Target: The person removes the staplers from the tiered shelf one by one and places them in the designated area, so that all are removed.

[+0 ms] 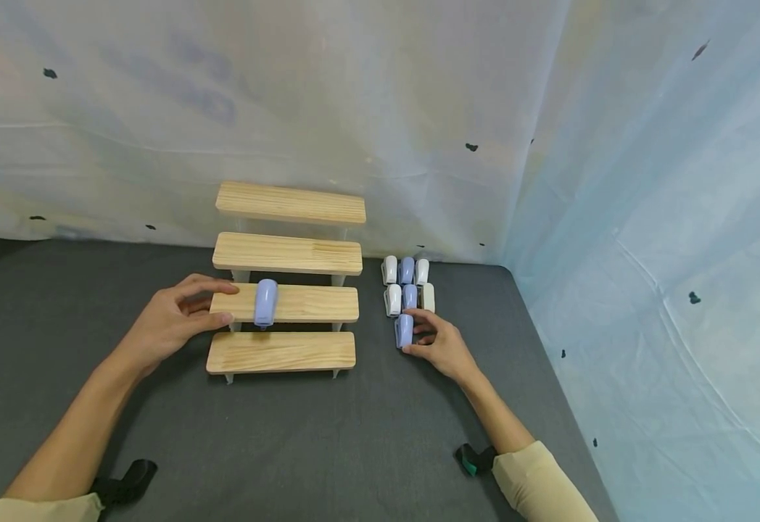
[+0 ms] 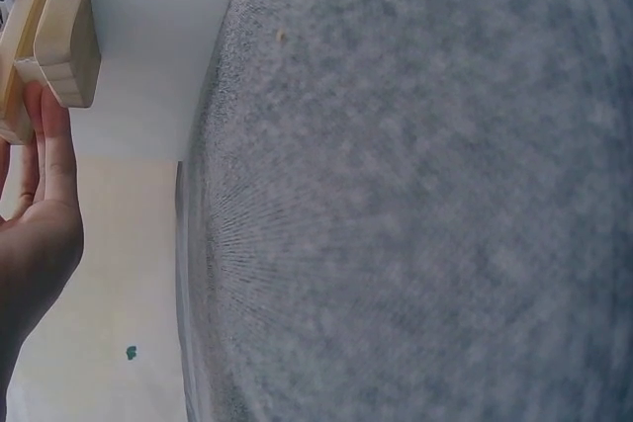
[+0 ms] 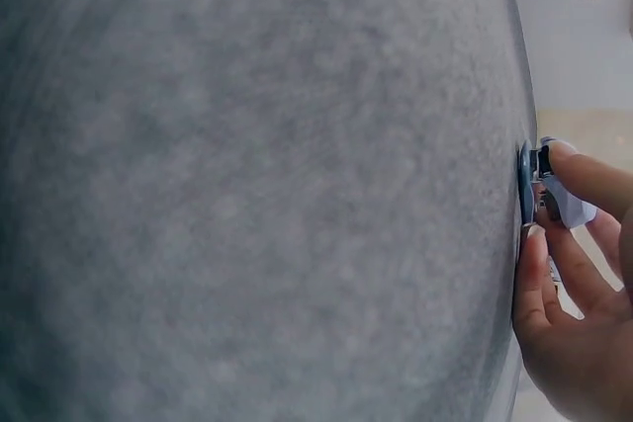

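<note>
A stepped display stand has several pale wooden boards on clear supports. My left hand (image 1: pixel 171 319) holds the left end of its second-lowest board (image 1: pixel 315 303), thumb at the front and index finger at the back. On that board lies a lavender mini stapler (image 1: pixel 265 301). To the right of the stand, my right hand (image 1: pixel 444 346) pinches another lavender stapler (image 1: pixel 404 330) between thumb and index finger. In the right wrist view this stapler (image 3: pixel 577 207) sits at the dark cloth surface, its metal parts partly showing between the fingers.
Beyond the right hand stand two rows of staplers, among them a white one (image 1: pixel 389 270), a lavender one (image 1: pixel 407 270) and a cream one (image 1: pixel 428 297). Pale curtain sheeting (image 1: pixel 380 130) hangs behind the dark cloth-covered table (image 1: pixel 302 449) and along its right side.
</note>
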A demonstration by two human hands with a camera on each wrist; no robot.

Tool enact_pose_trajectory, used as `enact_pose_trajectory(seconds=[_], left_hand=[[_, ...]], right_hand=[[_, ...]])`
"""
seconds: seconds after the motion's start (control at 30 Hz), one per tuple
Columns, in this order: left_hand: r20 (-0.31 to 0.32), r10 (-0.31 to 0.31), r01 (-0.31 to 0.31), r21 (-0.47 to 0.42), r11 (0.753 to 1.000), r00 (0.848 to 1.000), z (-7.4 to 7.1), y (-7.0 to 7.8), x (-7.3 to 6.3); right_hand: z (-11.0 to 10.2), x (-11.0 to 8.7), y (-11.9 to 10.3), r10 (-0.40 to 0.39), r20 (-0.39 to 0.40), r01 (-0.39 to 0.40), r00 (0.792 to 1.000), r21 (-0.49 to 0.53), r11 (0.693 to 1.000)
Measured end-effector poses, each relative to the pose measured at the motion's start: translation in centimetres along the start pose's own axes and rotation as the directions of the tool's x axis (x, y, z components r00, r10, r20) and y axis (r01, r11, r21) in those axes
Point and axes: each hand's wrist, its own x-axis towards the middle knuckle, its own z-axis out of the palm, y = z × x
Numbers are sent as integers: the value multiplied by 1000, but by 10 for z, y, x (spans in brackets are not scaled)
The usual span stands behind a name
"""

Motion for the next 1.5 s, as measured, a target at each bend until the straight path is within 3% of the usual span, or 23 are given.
enact_pose_trajectory(seconds=[0.27, 0.6, 1.03, 1.27, 1.5], left_hand=[[-1, 2, -2, -15, 1000, 1000, 1, 0, 0], [6, -10, 10, -14, 1000, 1000, 1, 0, -2], [3, -9, 9, -12, 1000, 1000, 1, -1, -2], [1, -12, 12, -5, 1000, 1000, 1, 0, -2], [3, -5, 5, -20, 1000, 1000, 0, -1, 0]], right_hand=[[-1, 0, 3, 3, -1, -3, 1000, 26, 1000], [-6, 1, 10, -21, -35, 25, 999, 128, 991], [-1, 2, 1, -162, -155, 185, 974, 147, 972], [7, 11, 13, -209, -174, 239, 962, 168, 956], [10, 7, -25, -267, -169, 299, 949, 208, 931]])
